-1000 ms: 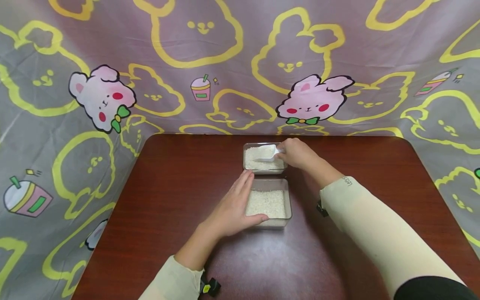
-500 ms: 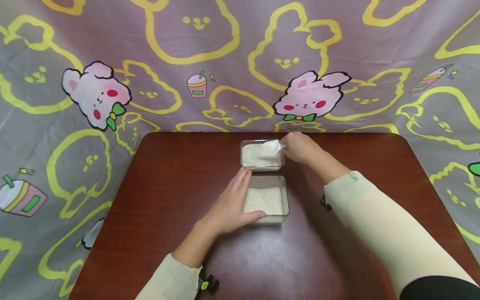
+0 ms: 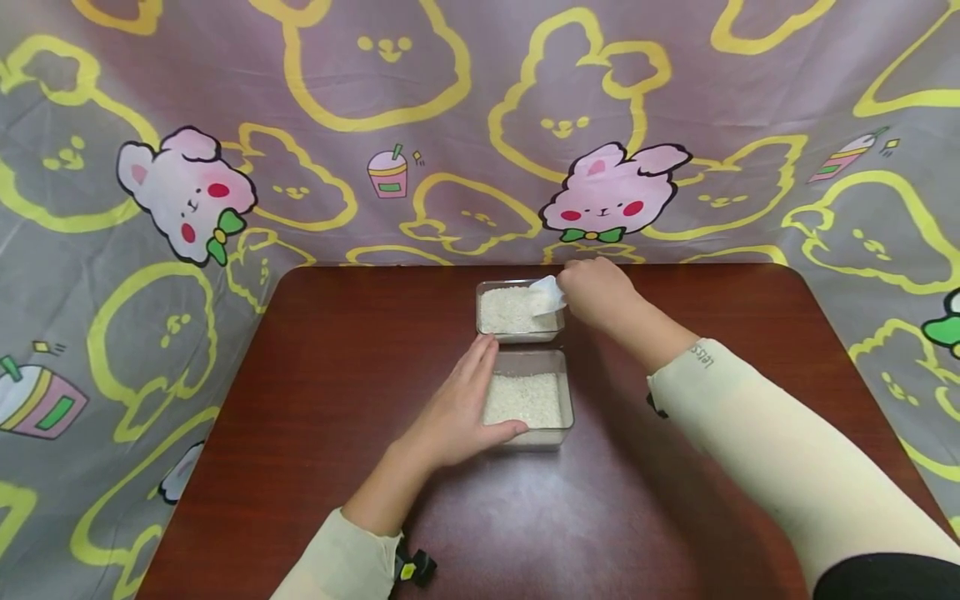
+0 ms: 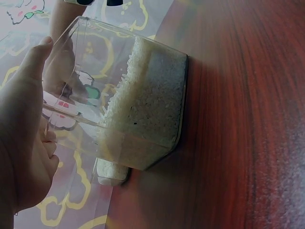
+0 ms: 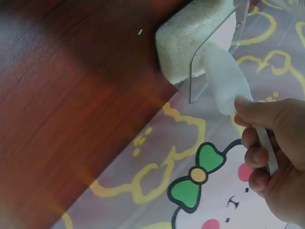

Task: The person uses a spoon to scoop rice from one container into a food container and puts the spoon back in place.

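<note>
Two clear rectangular containers of white rice stand one behind the other on the table. My right hand (image 3: 597, 292) grips the handle of a white scoop (image 5: 226, 78) above the right side of the far container (image 3: 525, 337). The scoop is tilted, its mouth down against or just over the rice (image 3: 506, 310); whether rice is left in it cannot be seen. My left hand (image 3: 456, 414) rests against the near container (image 3: 531, 362), straight fingers along its left side and the thumb on its front rim. Rice fills the lower part of that container (image 4: 147, 90).
The dark red-brown wooden table (image 3: 360, 350) ends just behind the far container, at a cartoon-printed curtain (image 3: 450, 100). One loose rice grain (image 5: 140, 32) lies on the wood. The right forearm (image 3: 660, 333) passes beside both containers.
The right hand has turned, and the scoop has gone from lying fairly flat over the far rice to tipped steeply toward it. My left hand stays in place. The head view has shifted slightly.
</note>
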`<state>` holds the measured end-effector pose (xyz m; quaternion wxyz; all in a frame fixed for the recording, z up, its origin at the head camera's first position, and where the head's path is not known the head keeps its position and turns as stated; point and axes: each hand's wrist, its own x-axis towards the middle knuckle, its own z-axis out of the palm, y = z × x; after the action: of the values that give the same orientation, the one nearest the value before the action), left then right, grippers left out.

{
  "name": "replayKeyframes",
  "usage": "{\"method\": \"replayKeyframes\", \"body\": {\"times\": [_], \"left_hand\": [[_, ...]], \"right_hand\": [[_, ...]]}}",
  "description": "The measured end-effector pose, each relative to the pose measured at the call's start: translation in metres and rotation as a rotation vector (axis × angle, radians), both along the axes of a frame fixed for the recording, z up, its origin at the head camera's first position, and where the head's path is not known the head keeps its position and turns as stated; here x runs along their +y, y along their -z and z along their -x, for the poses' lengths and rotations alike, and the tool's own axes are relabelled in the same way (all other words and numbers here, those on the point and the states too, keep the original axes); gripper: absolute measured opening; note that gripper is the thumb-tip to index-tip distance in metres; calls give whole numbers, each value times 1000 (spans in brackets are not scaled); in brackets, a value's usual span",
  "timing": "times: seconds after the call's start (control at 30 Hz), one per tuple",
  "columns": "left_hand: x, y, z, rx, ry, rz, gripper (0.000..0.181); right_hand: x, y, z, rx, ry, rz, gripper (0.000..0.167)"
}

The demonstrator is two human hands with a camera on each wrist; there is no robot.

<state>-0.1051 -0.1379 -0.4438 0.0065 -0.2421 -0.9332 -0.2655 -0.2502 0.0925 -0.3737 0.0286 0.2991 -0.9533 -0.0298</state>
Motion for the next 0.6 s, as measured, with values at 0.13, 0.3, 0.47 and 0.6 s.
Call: {"method": "replayKeyframes", "body": {"times": [0.13, 0.3, 0.47, 0.6], "left_hand": [[0, -1, 0, -6, 2, 4, 110], [-1, -2, 1, 2, 4, 2, 110], [-1, -1, 1, 2, 6, 3, 111], [0, 0, 1, 5, 11, 8, 111]], "right_hand": [[-1, -4, -5, 113, -71, -48, 8], [-2, -7, -7, 187, -95, -81, 9], [-2, -9, -9, 245, -107, -95, 10], [-1, -12, -10, 259, -106, -89, 9]]}}
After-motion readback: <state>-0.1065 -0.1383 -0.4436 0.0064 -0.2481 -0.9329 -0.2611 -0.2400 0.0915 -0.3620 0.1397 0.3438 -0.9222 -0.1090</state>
